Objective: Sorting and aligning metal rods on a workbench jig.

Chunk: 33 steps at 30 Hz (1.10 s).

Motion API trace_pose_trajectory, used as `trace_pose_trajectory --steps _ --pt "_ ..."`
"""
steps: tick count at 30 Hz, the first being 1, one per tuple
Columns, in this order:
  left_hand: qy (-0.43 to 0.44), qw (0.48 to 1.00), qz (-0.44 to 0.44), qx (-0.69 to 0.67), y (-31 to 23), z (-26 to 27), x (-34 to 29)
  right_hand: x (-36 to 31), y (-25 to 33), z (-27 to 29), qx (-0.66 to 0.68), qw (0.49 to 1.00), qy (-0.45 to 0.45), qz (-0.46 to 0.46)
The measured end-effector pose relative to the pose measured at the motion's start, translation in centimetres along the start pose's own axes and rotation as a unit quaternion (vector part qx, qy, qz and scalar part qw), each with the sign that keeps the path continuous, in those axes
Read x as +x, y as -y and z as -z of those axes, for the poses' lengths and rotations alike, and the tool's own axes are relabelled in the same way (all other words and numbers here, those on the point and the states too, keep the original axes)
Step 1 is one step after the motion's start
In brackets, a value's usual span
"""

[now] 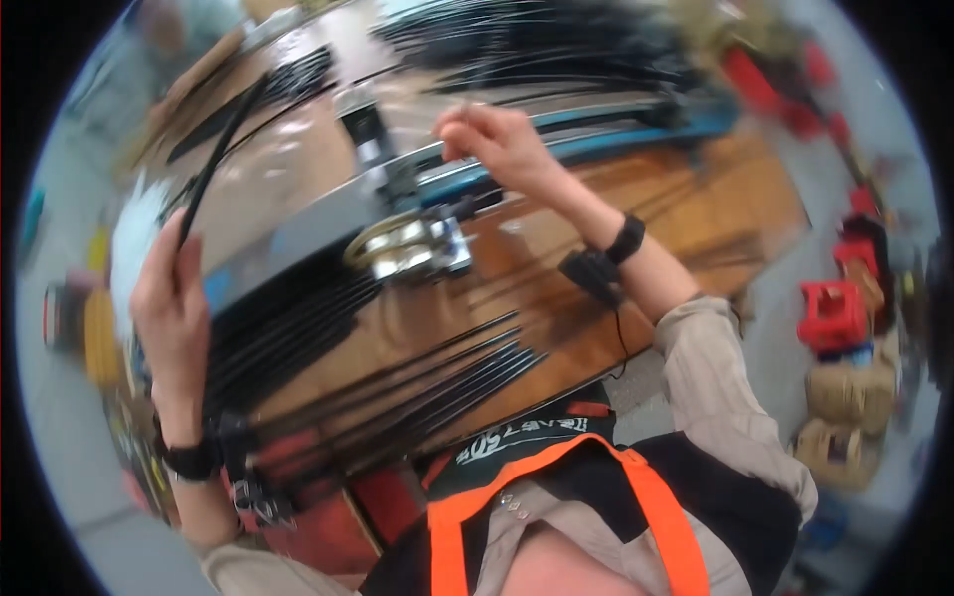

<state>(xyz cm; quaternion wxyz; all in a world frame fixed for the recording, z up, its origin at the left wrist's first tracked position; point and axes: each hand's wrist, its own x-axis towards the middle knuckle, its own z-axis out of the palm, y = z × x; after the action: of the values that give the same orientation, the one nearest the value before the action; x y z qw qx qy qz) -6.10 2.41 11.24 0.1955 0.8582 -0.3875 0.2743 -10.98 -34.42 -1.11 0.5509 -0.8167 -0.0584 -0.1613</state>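
Note:
My left hand (171, 290) is closed around the lower end of a long black rod (221, 149), which slants up and to the right over the table's far left part. My right hand (505, 149) is raised above a long blue and grey rail (586, 145). Its fingers are curled together, and blur hides whether anything is between them. Below and left of that hand, a small metal fixture (412, 243) with bright blocks is mounted by the rail. Bundles of thin black rods (452, 382) lie on the wooden table (566, 328) close to my body.
More black rods (517, 45) are heaped along the table's far side. Wrist straps sit on both my forearms, and a small black device (593, 273) with a cable hangs by the right one. Red plastic crates (833, 313) and cardboard boxes (850, 392) stand on the right.

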Motion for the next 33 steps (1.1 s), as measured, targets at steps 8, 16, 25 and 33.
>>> trace_pose_trajectory --steps 8,16,25,33 --pt "0.052 0.990 0.130 0.025 3.5 2.3 -7.0 6.3 2.4 -7.3 -0.056 0.978 0.079 0.183" --pt "0.035 0.988 0.149 -0.021 4.4 1.2 -7.5 7.9 3.7 -8.8 -0.049 0.981 0.151 0.111" --pt "0.050 0.986 0.157 -0.008 4.1 0.8 -7.2 8.4 2.8 -9.7 -0.117 0.964 0.159 0.181" --pt "0.042 0.991 0.126 0.020 5.7 1.1 -6.9 7.5 -0.1 -4.6 -0.340 0.883 0.029 0.323"
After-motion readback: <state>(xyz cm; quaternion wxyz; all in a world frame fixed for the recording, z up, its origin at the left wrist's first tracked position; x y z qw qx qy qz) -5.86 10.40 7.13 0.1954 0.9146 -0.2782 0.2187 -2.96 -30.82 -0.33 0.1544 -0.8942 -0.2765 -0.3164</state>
